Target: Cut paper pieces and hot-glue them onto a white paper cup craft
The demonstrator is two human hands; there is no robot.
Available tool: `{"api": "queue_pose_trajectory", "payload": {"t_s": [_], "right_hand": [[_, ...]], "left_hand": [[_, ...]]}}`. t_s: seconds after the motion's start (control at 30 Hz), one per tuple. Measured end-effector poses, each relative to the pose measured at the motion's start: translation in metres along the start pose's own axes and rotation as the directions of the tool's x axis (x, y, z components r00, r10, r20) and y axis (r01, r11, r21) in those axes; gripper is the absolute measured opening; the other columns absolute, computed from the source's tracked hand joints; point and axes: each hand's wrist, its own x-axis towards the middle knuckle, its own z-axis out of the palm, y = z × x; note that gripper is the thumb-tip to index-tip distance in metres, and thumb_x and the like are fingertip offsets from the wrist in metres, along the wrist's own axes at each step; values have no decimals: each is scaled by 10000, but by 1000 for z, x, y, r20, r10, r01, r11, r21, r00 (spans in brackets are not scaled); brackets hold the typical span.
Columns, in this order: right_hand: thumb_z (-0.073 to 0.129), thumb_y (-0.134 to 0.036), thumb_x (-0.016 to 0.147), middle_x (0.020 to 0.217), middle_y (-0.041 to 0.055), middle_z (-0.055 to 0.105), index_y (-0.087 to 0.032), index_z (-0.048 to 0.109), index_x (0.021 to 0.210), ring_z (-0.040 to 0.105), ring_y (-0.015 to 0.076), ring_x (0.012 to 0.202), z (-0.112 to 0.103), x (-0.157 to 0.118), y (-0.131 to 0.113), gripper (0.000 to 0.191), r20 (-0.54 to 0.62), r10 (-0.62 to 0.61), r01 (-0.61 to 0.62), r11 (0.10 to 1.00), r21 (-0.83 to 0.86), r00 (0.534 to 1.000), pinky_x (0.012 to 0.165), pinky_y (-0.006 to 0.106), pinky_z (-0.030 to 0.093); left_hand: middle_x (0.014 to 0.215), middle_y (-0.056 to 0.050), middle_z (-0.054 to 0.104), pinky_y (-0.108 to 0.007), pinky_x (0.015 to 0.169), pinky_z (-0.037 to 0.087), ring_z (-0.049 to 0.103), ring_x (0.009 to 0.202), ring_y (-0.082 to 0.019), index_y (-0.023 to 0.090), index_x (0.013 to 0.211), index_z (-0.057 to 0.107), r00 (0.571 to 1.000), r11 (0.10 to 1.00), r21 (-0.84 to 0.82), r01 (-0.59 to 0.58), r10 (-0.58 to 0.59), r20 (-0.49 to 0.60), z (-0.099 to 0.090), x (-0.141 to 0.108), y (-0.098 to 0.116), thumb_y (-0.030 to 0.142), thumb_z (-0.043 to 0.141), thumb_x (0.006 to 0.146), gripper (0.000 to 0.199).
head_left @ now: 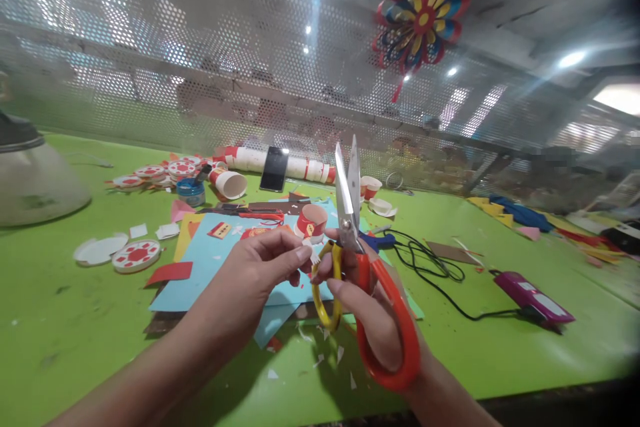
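Observation:
My left hand (pixel 273 263) pinches a small white paper cutout (pixel 315 255) with narrow finger-like cuts, between thumb and forefinger. My right hand (pixel 370 307) is closed around a pair of scissors (pixel 350 227) with an orange loop and a yellow loop. Their blades point up and stand slightly apart. The right fingertips are close to the cutout; whether they touch it I cannot tell. Just behind the hands stands a red and white paper cup piece (pixel 311 219). Light-blue paper sheets (pixel 215 280) lie below, with white scraps (pixel 320 360) on the table nearer me.
On the green table (pixel 100 347) lie white-and-red discs (pixel 137 255), a blue jar (pixel 191 192), a tipped paper cup (pixel 230 183) and a phone (pixel 274 169) leaning on a long paper tube (pixel 245 159). A black cable runs to a purple box (pixel 533 297). A paper flower (pixel 424 19) hangs above.

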Motion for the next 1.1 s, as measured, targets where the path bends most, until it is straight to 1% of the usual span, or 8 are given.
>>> {"api": "queue_pose_trajectory", "payload": {"t_s": [0.1, 0.23, 0.33, 0.47, 0.7, 0.83, 0.97, 1.1], "right_hand": [[571, -235, 831, 887, 0, 539, -225, 510, 1149, 538, 120, 775, 1, 0, -7, 324, 11, 43, -43, 998, -40, 999, 762, 280, 488], [585, -308, 845, 849, 3, 535, -200, 527, 1060, 526, 118, 755, 4, 1, -14, 247, 4, 64, -63, 991, -118, 998, 686, 242, 487], [559, -382, 866, 802, 7, 538, -192, 526, 1062, 531, 125, 712, 3, 0, -12, 275, 13, 72, -69, 989, -129, 997, 609, 239, 481], [473, -470, 898, 759, 11, 538, -184, 515, 1089, 527, 127, 656, -1, -3, -6, 346, 62, 87, -81, 992, -94, 994, 619, 277, 464], [413, -559, 892, 774, 38, 541, -169, 513, 1092, 504, 146, 663, -9, -8, -5, 450, 172, 72, -29, 971, -238, 983, 554, 260, 387], [392, -601, 879, 763, 33, 531, -169, 525, 1123, 479, 144, 654, -7, -13, -3, 514, 181, 63, -6, 954, -301, 982, 564, 265, 361], [373, -598, 883, 700, 14, 523, -179, 526, 1124, 439, 127, 590, -1, -18, 2, 507, 168, 27, 31, 943, -332, 985, 535, 256, 318], [372, -661, 845, 661, 9, 506, -185, 541, 1097, 417, 130, 570, 1, -18, 11, 564, 178, -28, 87, 938, -335, 984, 525, 259, 310]], "left_hand": [[713, 22, 607, -244, 667, 400, 508, 686, -106, 191, 696, 619, 1000, 1000, 17, 6, -6, -23, 0, 0, 0, 301, 656, 801, 157], [743, 17, 610, -243, 654, 389, 496, 681, -104, 188, 707, 624, 999, 999, 34, 0, 1, -36, 0, 0, 0, 313, 659, 796, 158], [665, 22, 574, -232, 589, 365, 466, 615, -96, 177, 693, 616, 1000, 1000, 15, 2, -1, -19, 0, 0, 1, 308, 655, 794, 170], [648, 13, 577, -228, 558, 351, 462, 585, -93, 167, 694, 613, 998, 1000, -19, 11, -12, -55, 0, 1, 3, 309, 667, 777, 173], [612, 26, 552, -219, 535, 341, 445, 545, -80, 164, 693, 594, 990, 996, -87, 5, -17, -138, -1, 2, 4, 307, 702, 741, 185], [607, 27, 537, -206, 515, 319, 431, 548, -74, 154, 697, 596, 981, 991, -128, -25, 0, -191, -2, 1, 8, 303, 687, 759, 185], [610, 30, 528, -206, 551, 338, 424, 569, -73, 157, 685, 580, 974, 985, -154, -82, 46, -223, -2, 0, 12, 300, 664, 787, 195], [652, 26, 539, -231, 632, 368, 444, 623, -88, 168, 705, 589, 971, 981, -167, -101, 61, -233, -3, -2, 12, 301, 656, 798, 176]]}}
